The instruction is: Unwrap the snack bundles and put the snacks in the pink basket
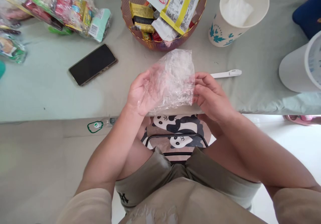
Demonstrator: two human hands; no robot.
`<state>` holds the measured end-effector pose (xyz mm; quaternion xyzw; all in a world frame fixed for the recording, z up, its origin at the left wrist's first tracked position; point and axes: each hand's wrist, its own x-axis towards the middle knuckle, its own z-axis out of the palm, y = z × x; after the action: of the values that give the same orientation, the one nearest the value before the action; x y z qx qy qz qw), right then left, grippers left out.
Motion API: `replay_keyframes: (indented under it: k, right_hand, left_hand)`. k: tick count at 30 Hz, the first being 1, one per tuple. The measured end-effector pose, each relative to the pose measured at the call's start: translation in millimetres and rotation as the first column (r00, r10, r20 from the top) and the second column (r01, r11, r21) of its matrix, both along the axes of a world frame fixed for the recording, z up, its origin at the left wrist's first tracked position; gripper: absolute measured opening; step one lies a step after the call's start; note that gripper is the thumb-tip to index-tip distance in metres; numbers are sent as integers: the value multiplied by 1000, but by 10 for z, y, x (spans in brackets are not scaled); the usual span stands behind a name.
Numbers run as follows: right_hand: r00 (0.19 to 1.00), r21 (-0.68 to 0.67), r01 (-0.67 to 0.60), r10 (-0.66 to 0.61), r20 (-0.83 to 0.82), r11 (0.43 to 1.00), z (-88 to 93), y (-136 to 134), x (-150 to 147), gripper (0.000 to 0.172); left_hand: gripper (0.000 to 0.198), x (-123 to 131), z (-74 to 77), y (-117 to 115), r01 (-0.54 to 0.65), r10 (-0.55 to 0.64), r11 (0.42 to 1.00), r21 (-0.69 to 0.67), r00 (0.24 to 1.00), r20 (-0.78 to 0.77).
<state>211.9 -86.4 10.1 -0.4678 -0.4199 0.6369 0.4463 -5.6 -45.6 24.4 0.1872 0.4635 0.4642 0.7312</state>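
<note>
A crumpled clear plastic bag (179, 78) is spread between my two hands, just above the front part of the table. My left hand (144, 91) supports it from the left, and its fingers show through the film; whether they are inside the bag or behind it I cannot tell. On the other side, the curled fingers of my right hand (209, 95) grip the bag's right edge. Just beyond the right fingers lies a white plastic stick-like tool (227, 73), partly hidden by that hand.
Beyond the bag stands a brownish bowl (147, 45) of packaged snacks. A paper cup (220, 33) with white tissue is to its right, near a white bin-like container (293, 66). On the left lie a black phone (92, 64) and several bagged snacks (67, 8).
</note>
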Motion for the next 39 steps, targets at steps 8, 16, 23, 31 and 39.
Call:
replay_keyframes:
  k: [8,16,23,31,39]
  right_hand:
    - [985,-44,-143,137,-106,989,35,-14,-70,27]
    - [998,7,-58,58,-20,998,97,-11,20,19]
    - [978,156,-52,18,208,986,95,-58,-7,30]
    - [925,259,65,-156,348,964,125,-73,-57,15]
    - [930,354,211,-298,214,911,81,-103,-91,13]
  left_hand:
    - [28,33,-31,22,8,-8,1000,-26,1000,10]
    - [34,-39,-8,100,-77,83,991,-109,995,58]
    - [31,-52,-64,116,-51,51,998,-26,999,0]
    - [28,-84,-18,108,-73,77,993,-89,996,40]
    - [31,-90,-79,143,-143,148,984,-103,988,43]
